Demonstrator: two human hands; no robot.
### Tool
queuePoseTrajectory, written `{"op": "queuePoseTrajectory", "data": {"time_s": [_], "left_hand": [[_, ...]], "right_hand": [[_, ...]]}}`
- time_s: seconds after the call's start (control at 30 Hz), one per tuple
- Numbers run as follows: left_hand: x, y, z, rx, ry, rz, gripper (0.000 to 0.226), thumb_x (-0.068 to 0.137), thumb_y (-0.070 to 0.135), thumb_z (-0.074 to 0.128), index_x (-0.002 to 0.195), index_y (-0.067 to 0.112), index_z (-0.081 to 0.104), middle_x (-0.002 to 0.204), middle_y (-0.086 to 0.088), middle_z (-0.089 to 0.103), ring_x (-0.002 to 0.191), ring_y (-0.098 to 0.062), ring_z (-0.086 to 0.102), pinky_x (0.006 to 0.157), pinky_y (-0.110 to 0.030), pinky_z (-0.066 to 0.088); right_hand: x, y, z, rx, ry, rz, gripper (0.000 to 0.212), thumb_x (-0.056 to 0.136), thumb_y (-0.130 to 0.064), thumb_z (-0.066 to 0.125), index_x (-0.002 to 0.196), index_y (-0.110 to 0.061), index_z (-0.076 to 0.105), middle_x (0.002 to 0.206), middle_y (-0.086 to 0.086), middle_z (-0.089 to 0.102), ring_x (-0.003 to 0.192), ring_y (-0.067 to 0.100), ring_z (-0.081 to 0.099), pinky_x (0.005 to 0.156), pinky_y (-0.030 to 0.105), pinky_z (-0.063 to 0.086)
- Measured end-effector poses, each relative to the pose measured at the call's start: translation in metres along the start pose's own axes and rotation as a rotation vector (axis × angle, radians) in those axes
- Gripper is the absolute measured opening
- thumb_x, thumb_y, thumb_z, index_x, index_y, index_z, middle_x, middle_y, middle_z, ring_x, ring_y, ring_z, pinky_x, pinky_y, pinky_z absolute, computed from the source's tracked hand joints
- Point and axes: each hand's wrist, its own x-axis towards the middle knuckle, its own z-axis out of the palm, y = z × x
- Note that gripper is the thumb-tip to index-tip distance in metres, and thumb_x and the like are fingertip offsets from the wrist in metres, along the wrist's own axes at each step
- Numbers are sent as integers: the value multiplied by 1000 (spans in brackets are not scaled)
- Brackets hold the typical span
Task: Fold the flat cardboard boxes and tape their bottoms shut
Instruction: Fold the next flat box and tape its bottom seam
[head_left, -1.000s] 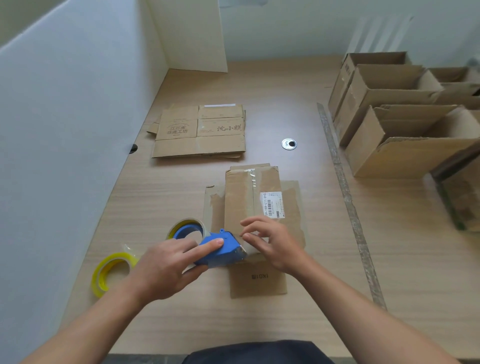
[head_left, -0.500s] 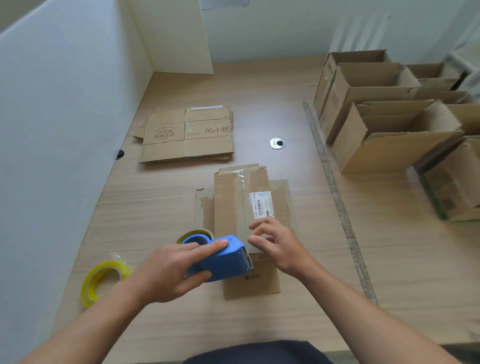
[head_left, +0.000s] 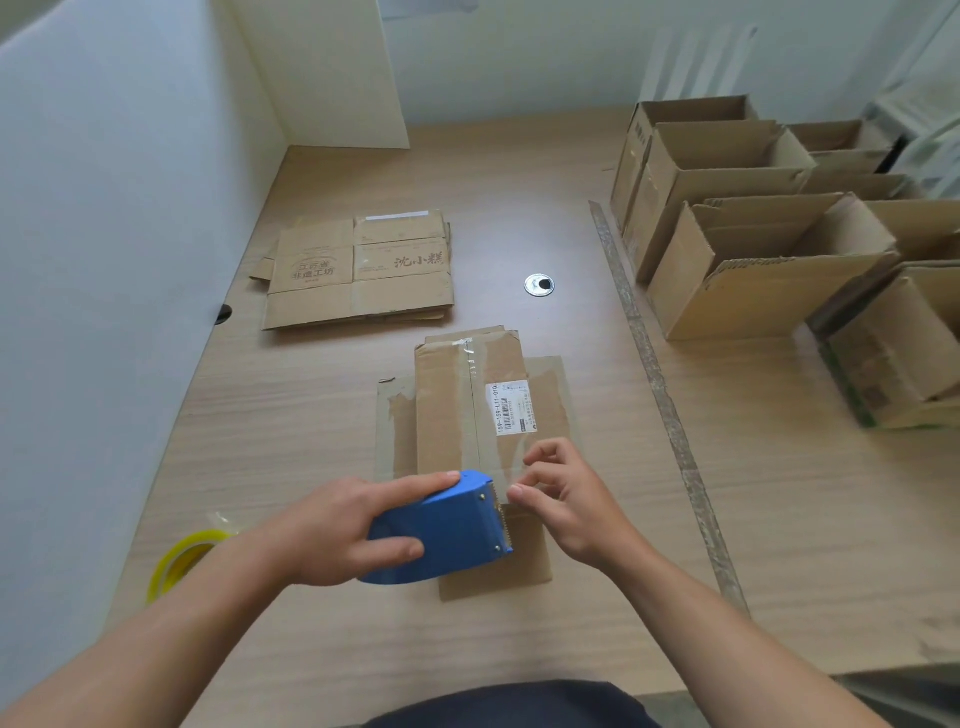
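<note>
Pinching tape (head_left: 498, 467), gripping dispenser (head_left: 441, 525), hands (head_left: 332, 535) (head_left: 569, 501) over box (head_left: 452, 415)

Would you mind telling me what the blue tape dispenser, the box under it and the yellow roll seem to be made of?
The blue tape dispenser looks like smooth, matt moulded plastic, with a toothed, probably metal blade. The box is dull brown cardboard, its surface torn where old tape peeled. The yellow roll seems glossy, translucent plastic tape; its core is unclear.

- Packing spot at an office-type desk (head_left: 519, 208) w/ cable hole (head_left: 539, 285), white partition (head_left: 104, 260) on left.
- Rows of open boxes (head_left: 753, 280) on rt, stack of flat boxes (head_left: 358, 270) (printed), yellow tape roll (head_left: 182, 561).
</note>
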Motion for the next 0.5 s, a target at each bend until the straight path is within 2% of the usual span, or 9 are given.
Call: {"op": "queuePoseTrajectory", "data": {"time_s": [0.1,0.13,0.2,0.3,0.37,0.5], "left_hand": [[-17,-12,-7,83,-25,-85,64,83,58,51,131,81,14,110,15,65,90,-4,59,81,-22,47],[-25,-16,-11,71,-16,-119,64,81,60,51,130,82,16,112,16,65,91,-3,59,83,-25,48],[-31,-20,-20,-10,-8,-155,64,76,64,51,130,80,21,117,25,62,97,2,59,86,-26,50],[-18,-15,-30,-23,-88,-193,59,76,60,55,124,82,28,116,38,53,101,14,51,81,-13,44],[-9,-14,-33,-14,-145,-238,56,81,51,59,121,79,33,115,37,51,99,16,49,78,-11,40],[-1,-19,-34,-92,-197,-338,59,71,52,60,124,72,41,122,26,58,104,4,56,90,-23,46]], "right_hand": [[-5,17,-30,20,176,79,22,91,-16,69,70,-14,64,105,0,54,98,1,54,84,9,39],[-8,22,-43,14,181,108,22,91,-18,69,71,-14,64,104,-1,55,99,0,55,86,12,37],[-12,34,-57,29,109,170,21,92,-20,69,72,-15,64,104,0,56,97,3,56,90,25,41],[-7,40,-49,80,125,230,20,93,-19,67,77,-8,66,104,5,56,97,19,59,97,47,47],[-4,40,-39,76,136,249,20,93,-21,67,78,-7,67,102,5,56,96,21,59,99,51,48],[-5,47,-31,38,127,294,24,92,-24,68,73,-11,64,95,1,53,88,17,58,96,51,49]]}}
